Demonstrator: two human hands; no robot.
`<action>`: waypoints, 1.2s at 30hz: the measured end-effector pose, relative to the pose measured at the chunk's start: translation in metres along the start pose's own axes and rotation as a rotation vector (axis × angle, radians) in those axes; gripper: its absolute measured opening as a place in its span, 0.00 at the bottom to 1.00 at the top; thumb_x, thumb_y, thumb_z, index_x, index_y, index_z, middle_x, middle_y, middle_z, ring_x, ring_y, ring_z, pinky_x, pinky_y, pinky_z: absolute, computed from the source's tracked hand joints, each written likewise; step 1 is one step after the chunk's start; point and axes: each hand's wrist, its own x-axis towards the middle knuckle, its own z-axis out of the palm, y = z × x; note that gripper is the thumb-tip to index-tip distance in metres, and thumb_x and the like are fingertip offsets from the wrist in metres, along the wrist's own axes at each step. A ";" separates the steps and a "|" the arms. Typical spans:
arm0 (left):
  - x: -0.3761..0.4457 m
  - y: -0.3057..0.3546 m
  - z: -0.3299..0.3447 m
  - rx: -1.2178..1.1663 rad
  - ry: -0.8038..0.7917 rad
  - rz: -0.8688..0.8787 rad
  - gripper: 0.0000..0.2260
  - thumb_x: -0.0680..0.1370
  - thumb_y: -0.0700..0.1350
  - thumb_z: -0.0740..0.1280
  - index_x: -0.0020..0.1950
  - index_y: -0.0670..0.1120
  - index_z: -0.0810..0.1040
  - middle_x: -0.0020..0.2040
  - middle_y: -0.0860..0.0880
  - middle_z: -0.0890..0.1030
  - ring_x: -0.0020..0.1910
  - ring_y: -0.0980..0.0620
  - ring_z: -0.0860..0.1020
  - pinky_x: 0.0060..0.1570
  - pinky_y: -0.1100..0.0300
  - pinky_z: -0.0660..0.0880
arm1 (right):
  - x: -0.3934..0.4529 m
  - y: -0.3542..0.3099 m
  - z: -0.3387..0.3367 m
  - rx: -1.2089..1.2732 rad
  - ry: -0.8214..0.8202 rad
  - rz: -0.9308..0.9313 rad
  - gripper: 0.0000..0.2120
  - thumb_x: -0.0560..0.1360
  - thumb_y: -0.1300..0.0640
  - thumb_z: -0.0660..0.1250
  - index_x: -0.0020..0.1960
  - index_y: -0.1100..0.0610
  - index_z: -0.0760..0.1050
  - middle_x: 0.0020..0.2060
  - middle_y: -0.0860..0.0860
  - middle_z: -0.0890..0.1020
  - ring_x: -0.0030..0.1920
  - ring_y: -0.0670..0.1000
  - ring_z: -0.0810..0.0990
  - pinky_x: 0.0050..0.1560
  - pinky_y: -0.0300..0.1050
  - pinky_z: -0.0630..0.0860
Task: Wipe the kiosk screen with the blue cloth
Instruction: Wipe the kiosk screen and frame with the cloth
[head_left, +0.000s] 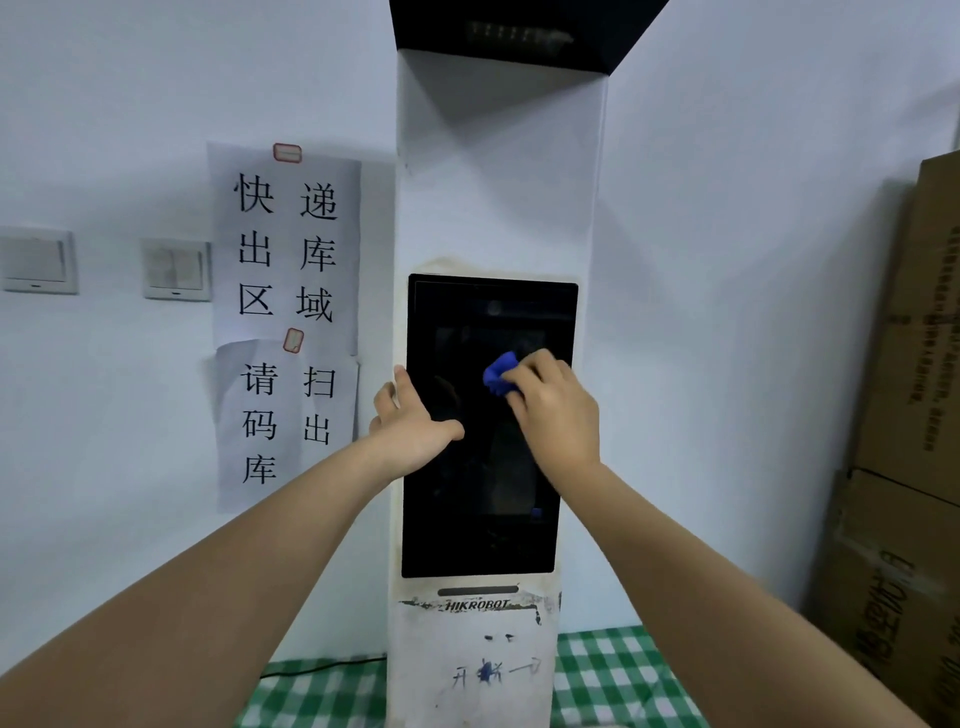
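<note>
Head view: you face one white kiosk column (498, 197) standing on a table with a green-and-white checked cloth (613, 670). One black kiosk screen (483, 530) sits upright in the column front, dark, with one slim grey bar and a HIKROBOT label (477, 604) just below it.

Your right hand (558, 410) is up on the upper right part of the screen. Its grip is closed around one blue cloth (500, 373), bunched up, fingers curled over it; the cloth sticks out past your fingertips to the upper left and touches the glass.

Your left hand (410, 415) is on the screen's left edge, grip loose and holding nothing: fingers reach up along the bezel and the side of the column, thumb lies out across the glass. The two hands are apart, with dark glass between them.

On the wall left of the column: two paper signs, upper sign (288, 244) and lower sign (285, 421), printed with large black characters, each with one red-edged tape piece at its top. Further left are two wall switches (176, 270). At the right edge, two stacked cardboard boxes (914, 364). One black hood (519, 31) caps the column. One black cable (322, 666) lies on the checked cloth, left of the column base.
</note>
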 end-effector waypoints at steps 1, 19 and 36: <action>0.000 0.000 -0.001 0.001 0.000 0.001 0.44 0.76 0.50 0.65 0.77 0.51 0.33 0.78 0.49 0.40 0.76 0.41 0.55 0.73 0.47 0.58 | 0.002 0.003 -0.001 -0.039 -0.025 -0.103 0.05 0.69 0.62 0.73 0.44 0.57 0.80 0.42 0.51 0.78 0.38 0.53 0.77 0.22 0.41 0.68; -0.004 -0.005 -0.007 -0.036 -0.068 0.034 0.46 0.75 0.49 0.66 0.77 0.50 0.32 0.78 0.49 0.38 0.77 0.43 0.52 0.74 0.48 0.56 | 0.041 -0.035 0.001 0.269 0.142 0.427 0.06 0.75 0.56 0.68 0.51 0.53 0.80 0.48 0.48 0.76 0.44 0.50 0.77 0.35 0.44 0.72; -0.004 -0.017 -0.022 -0.317 -0.011 0.073 0.19 0.75 0.40 0.62 0.66 0.43 0.67 0.64 0.46 0.73 0.57 0.48 0.73 0.46 0.62 0.70 | 0.038 -0.071 0.024 0.051 0.042 -0.054 0.08 0.67 0.61 0.74 0.46 0.58 0.81 0.44 0.53 0.78 0.40 0.54 0.77 0.25 0.39 0.64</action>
